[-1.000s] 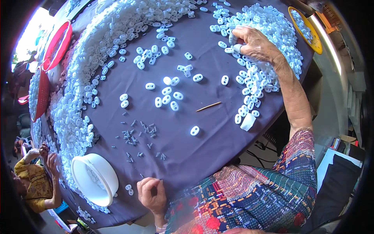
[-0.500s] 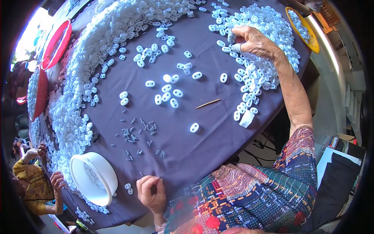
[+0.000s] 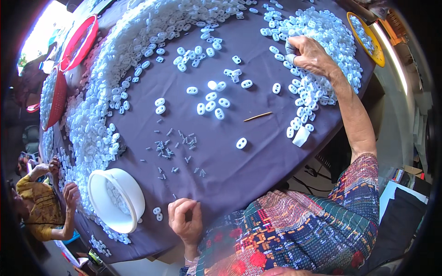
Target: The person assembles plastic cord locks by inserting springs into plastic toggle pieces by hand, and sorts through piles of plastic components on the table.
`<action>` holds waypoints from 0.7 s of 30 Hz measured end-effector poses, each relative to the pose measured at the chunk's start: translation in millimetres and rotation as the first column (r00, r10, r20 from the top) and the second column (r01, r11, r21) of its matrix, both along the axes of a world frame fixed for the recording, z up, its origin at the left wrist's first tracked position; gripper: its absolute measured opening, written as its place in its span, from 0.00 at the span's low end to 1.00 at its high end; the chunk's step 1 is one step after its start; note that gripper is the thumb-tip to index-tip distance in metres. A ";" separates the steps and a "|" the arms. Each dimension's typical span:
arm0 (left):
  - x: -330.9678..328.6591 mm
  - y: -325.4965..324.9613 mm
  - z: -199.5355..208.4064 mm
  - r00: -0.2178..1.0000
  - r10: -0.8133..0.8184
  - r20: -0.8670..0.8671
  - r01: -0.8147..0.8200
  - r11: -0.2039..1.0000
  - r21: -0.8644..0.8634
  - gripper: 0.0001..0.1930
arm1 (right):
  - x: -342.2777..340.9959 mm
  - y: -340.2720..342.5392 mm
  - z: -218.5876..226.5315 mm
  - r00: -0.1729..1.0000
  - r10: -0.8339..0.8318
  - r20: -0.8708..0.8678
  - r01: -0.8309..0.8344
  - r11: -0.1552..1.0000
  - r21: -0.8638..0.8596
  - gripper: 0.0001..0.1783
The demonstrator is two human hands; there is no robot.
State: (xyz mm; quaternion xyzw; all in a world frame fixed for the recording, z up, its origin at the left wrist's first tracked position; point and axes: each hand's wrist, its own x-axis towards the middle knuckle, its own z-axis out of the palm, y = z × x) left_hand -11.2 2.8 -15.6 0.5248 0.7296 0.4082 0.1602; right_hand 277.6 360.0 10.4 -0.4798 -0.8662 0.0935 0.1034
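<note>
My right hand (image 3: 312, 57) reaches to the near-left side of a large pile of small white oval two-hole plastic pieces (image 3: 322, 32). Grey coverings wrap its thumb and a fingertip, which are pinched together; whatever lies between them is hidden. At the table's near edge rests my left hand (image 3: 185, 221), thumb and fingers curled into a closed ring. Anything in that pinch is too small to make out. Just left of it lie a few loose white pieces (image 3: 158, 214). Scattered small grey pins (image 3: 168, 149) lie beyond it, with several white pieces (image 3: 211, 105) mid-table.
A white tub (image 3: 134, 191) leans at the left, with pieces inside. Heaped pieces (image 3: 87, 133) line the far and left sides. Two red baskets (image 3: 59, 99) and a yellow tray (image 3: 377, 54) stand outward. A thin pointed stick (image 3: 258, 116) lies mid-table. Another person (image 3: 43, 202) works at left.
My right thumb and finger have closed together at the pile's edge. My left hand keeps its curled shape near the table edge. The whole view has shifted a little.
</note>
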 end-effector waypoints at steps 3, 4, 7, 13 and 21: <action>1.7 2.4 0.5 1.000 -0.008 -0.012 0.008 1.000 0.012 0.11 | -0.4 -10.7 3.7 0.975 -0.063 -0.212 0.044 0.994 -0.096 0.07; 1.9 3.0 0.4 1.000 -0.016 -0.009 0.017 1.000 0.013 0.11 | -6.7 -15.5 11.7 0.955 -0.041 -0.293 -0.008 0.986 -0.166 0.08; 3.1 4.7 1.1 0.999 -0.046 -0.024 0.047 0.998 0.029 0.11 | -37.2 -13.6 2.8 0.917 0.067 -0.392 -0.155 0.969 -0.195 0.09; 1.9 0.6 2.8 0.998 -0.011 -0.061 0.011 1.000 0.002 0.09 | -97.7 -31.1 -6.4 0.983 0.104 -0.150 -0.112 0.993 -0.043 0.10; 6.7 1.7 4.2 1.000 0.019 -0.020 -0.020 1.000 -0.021 0.08 | 49.7 15.4 -4.6 0.962 -0.184 -0.202 0.235 0.933 0.271 0.12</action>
